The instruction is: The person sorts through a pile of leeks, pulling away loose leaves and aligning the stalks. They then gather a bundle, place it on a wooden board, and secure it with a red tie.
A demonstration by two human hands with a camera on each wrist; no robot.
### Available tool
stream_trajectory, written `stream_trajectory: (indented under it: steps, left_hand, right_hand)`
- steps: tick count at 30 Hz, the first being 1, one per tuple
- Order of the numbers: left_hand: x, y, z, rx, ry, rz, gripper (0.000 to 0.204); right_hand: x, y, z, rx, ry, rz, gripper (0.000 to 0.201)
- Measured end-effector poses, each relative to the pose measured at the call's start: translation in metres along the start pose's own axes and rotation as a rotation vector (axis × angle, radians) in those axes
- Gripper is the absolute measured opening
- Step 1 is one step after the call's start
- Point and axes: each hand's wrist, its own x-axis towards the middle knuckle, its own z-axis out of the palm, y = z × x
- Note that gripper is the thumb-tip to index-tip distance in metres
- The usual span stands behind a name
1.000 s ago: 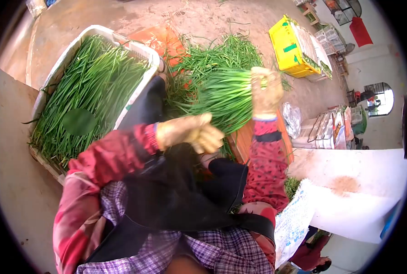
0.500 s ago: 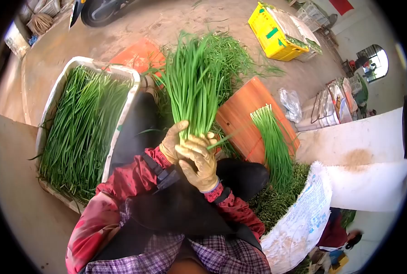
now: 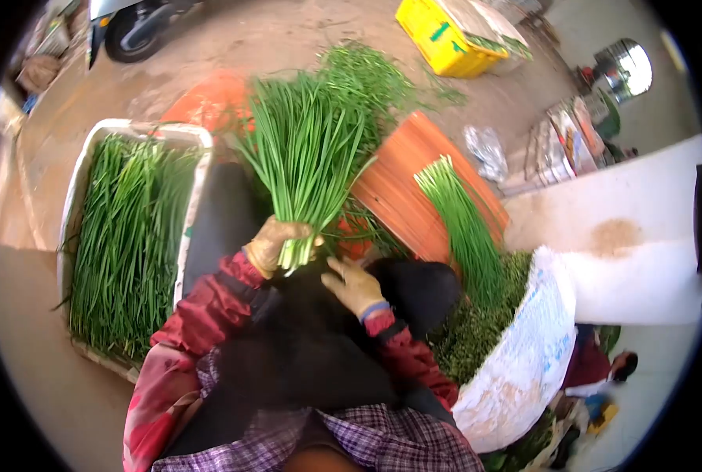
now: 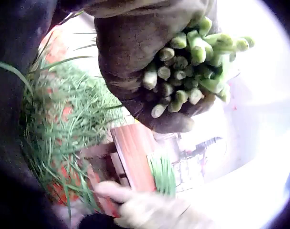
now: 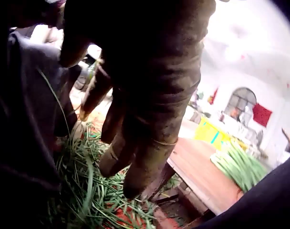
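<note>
gripping the chive bunch by its cut ends, left hand should stay tight (stalks slip); right hand hangs loose-fingered, empty, w/ nothing held.

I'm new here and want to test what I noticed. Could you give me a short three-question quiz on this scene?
1. True or false: the left hand grips the bunch of chives near its cut ends.
2. What does the right hand hold? A) a knife B) nothing C) a bag
3. What colour is the board on which the smaller bundle lies?

Key: 1 true; 2 B; 3 orange.
</note>
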Motion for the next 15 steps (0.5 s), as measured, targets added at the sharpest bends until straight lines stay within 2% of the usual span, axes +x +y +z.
stream_trajectory:
  steps: [1,2,3,4,6,7,8,10,11,14,15]
  left_hand:
    - [-0.002,0.004,0.007,0.117,-0.035,0.034,0.032]
    - [-0.007,0.011,0.020,0.380,-0.030,-0.012,0.033]
    - [-0.002,-0.004,0.022,0.502,-0.084,0.081,0.036]
    - [0.003,-0.017,0.024,0.619,-0.133,0.188,0.039]
    - [0.005,-0.012,0.059,1.139,-0.196,0.581,0.047]
    - [0.004,-0.007,0.079,1.388,-0.221,0.788,0.051]
    - [0.003,0.000,0.098,1.535,-0.284,0.734,0.055]
    - [0.007,0.012,0.129,1.828,-0.414,0.617,0.063]
    - [0.019,0.002,0.133,1.925,-0.502,0.646,0.070]
    - [0.059,-0.035,0.151,1.928,-0.627,1.063,0.064]
    - [0.065,-0.044,0.160,2.048,-0.665,1.097,0.061]
  right_hand:
    - [0.020,0.013,0.003,0.475,-0.017,-0.016,0.061]
    - [0.035,0.012,0.003,1.171,-0.143,0.397,0.060]
    - [0.039,-0.001,-0.012,1.497,-0.026,0.331,0.057]
    - [0.048,-0.010,-0.024,1.666,0.043,0.209,0.059]
    - [0.056,-0.021,-0.041,1.978,0.177,-0.074,0.064]
    - [0.039,-0.013,-0.055,1.940,0.181,-0.094,0.061]
    - [0.019,-0.001,-0.070,1.900,0.179,-0.114,0.059]
    - [-0.019,0.024,-0.066,1.760,0.171,0.019,0.056]
    - [-0.041,0.039,-0.055,1.692,0.169,0.085,0.054]
    - [-0.104,0.066,-0.024,1.490,0.174,0.289,0.050]
    - [-0.125,0.043,-0.029,1.394,-0.019,0.286,0.046]
